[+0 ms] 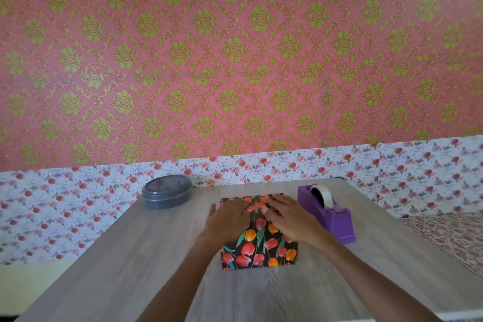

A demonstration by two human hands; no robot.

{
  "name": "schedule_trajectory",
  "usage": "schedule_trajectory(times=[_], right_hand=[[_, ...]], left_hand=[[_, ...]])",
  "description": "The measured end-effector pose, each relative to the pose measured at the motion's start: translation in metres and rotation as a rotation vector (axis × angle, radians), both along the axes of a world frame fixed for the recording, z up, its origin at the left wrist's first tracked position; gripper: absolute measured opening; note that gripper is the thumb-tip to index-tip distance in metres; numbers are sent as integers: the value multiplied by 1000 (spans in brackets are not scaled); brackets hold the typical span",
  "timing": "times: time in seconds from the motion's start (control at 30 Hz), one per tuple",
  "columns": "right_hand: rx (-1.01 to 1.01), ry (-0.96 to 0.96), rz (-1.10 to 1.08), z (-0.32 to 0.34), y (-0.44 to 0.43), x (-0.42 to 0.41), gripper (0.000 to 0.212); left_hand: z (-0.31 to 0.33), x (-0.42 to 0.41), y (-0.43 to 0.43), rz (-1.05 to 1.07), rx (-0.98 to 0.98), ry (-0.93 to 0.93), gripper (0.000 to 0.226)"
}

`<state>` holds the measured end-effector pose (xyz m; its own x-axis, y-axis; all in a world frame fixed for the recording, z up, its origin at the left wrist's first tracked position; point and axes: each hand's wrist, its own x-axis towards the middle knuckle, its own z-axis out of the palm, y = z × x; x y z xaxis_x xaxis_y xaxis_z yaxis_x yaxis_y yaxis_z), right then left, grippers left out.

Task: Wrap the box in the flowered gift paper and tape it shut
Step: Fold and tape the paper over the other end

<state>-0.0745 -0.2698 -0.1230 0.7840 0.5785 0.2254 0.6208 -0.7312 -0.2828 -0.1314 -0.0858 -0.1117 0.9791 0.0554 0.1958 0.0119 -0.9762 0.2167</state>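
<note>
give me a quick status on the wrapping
Left hand, right hand flat on box. Flowered paper covers visible sides. Tape dispenser right of box; nothing blocking.

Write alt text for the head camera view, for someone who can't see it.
The left hand and right hand press flat on a box covered in black tulip-print paper on a table. A purple tape dispenser stands at its right, a grey lidded container back left.

Both hands (228, 219) flat on flowered box (261, 251) (purple dispenser (332, 214) beside)

Left hand (229, 220), right hand (290, 219), apparently flat.
</note>
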Motion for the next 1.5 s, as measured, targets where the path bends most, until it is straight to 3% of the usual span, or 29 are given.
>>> schedule_trajectory(times=[0.07, 0.13, 0.2, 0.27, 0.3, 0.37, 0.43, 0.57, 0.87, 1.07, 1.5], right_hand=[[245, 33, 16, 2, -10, 2, 43], [442, -13, -2, 3, -27, 2, 20], [504, -111, -151, 0, -49, 6, 12], [384, -266, -388, -6, -74, 16, 20], [271, -284, -505, -13, -88, 22, 34], [115, -125, -620, -24, -104, 31, 67], [160, 49, -625, -35, -117, 37, 83], [264, 32, -612, -51, -123, 43, 72], [416, 20, -726, -51, -182, 47, 61], [439, 44, -784, -48, -223, 48, 70], [423, 32, -813, -51, -227, 65, 64]], left_hand=[[4, 1, -6, 33, 33, -82, 36], [10, 3, -16, 36, 32, -194, 32], [12, 8, -30, -7, -24, -275, 30], [12, 15, -49, -74, -84, -288, 25], [11, 18, -62, -103, -91, -275, 24], [9, 20, -79, -100, -54, -234, 25], [4, 27, -92, -58, 16, -192, 36], [-6, 36, -103, 8, 36, -135, 49], [-10, 33, -114, 88, 127, -176, 51], [-11, 35, -115, 101, 145, -183, 49], [-11, 32, -116, 99, 131, -223, 48]])
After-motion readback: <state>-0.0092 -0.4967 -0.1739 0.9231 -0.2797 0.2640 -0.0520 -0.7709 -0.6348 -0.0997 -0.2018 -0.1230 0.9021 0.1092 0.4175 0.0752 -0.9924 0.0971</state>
